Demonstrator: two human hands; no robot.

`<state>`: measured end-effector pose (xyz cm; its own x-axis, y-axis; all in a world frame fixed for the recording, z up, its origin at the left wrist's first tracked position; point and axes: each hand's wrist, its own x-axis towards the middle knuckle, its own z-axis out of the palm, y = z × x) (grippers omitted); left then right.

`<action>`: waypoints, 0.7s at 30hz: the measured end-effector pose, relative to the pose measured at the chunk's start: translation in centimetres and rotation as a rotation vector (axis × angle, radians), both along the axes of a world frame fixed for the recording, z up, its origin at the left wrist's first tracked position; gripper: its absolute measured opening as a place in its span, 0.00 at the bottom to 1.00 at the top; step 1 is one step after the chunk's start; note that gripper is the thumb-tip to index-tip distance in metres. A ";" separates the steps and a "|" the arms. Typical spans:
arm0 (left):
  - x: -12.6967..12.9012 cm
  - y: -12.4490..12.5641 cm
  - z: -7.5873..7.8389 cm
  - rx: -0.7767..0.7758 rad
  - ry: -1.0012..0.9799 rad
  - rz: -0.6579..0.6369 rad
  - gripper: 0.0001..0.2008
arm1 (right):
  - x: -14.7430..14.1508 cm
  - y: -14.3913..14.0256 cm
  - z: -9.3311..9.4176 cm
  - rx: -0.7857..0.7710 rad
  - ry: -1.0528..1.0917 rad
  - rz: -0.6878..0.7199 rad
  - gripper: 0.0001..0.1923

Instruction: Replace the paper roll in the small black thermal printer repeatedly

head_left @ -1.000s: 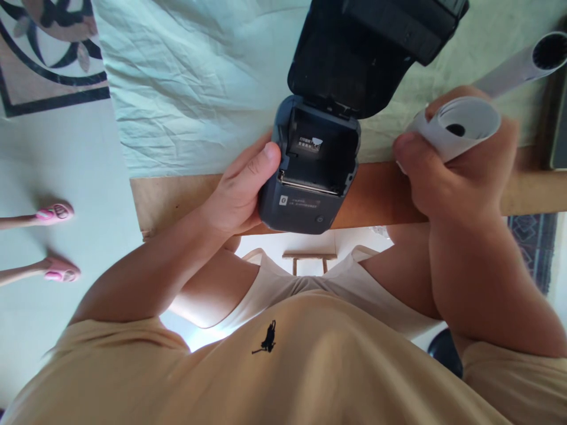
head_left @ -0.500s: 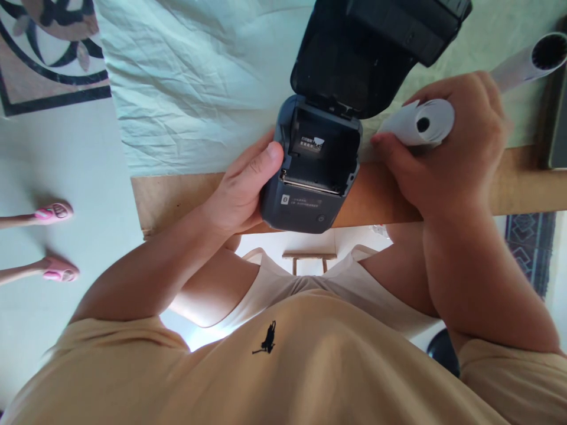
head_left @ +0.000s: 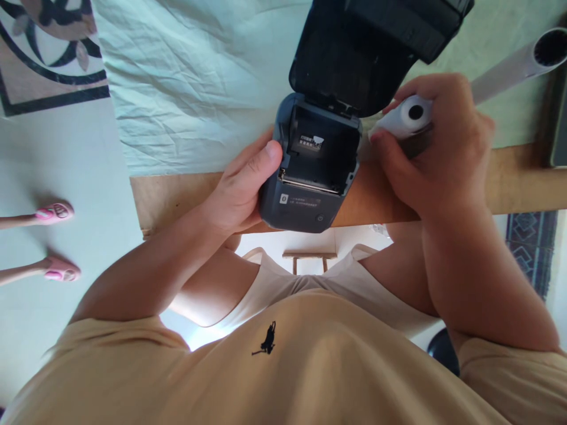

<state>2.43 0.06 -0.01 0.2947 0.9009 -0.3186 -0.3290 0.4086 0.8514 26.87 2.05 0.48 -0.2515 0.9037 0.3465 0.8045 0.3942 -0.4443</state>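
A dark grey label printer (head_left: 310, 171) is held at the table's front edge, tilted, with its black lid (head_left: 349, 59) swung up and back. Its paper bay is bare, with a small printed label inside. My left hand (head_left: 243, 183) grips the printer's left side, thumb on the rim. Just right of the printer, my right hand (head_left: 447, 141) is closed round a small white paper roll (head_left: 405, 118), whose dark core hole faces me. The far side of that roll is hidden by my fingers.
A longer white roll (head_left: 505, 74) lies behind my right hand. A pale green cloth (head_left: 190, 88) covers the wooden table (head_left: 177, 198). At the right edge is a dark object (head_left: 559, 124). Another person's feet in pink shoes (head_left: 59, 242) stand on the floor at left.
My right hand has moved slightly left toward the printer and turned the paper roll. The roll's end looks smaller and tighter now, its loose outer wraps no longer showing. My left hand and the printer barely moved.
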 end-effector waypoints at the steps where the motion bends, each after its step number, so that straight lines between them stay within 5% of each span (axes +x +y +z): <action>1: 0.0 0.0 -0.1 0.002 -0.002 -0.006 0.29 | 0.0 0.0 0.0 0.006 -0.014 -0.006 0.14; 5: 0.1 -0.1 0.0 0.007 0.000 0.001 0.30 | 0.2 0.1 -0.1 0.104 -0.027 0.041 0.21; 10: -0.1 -0.1 -0.1 0.011 -0.020 -0.013 0.29 | 0.0 0.1 -0.2 0.039 -0.075 0.047 0.30; 17: -0.7 -0.1 -0.3 0.004 -0.025 -0.055 0.31 | -0.2 0.1 0.1 0.040 -0.020 0.069 0.28; 21: -0.5 -0.1 -0.4 0.027 -0.011 -0.010 0.30 | -0.2 0.0 0.1 -0.001 -0.039 -0.016 0.15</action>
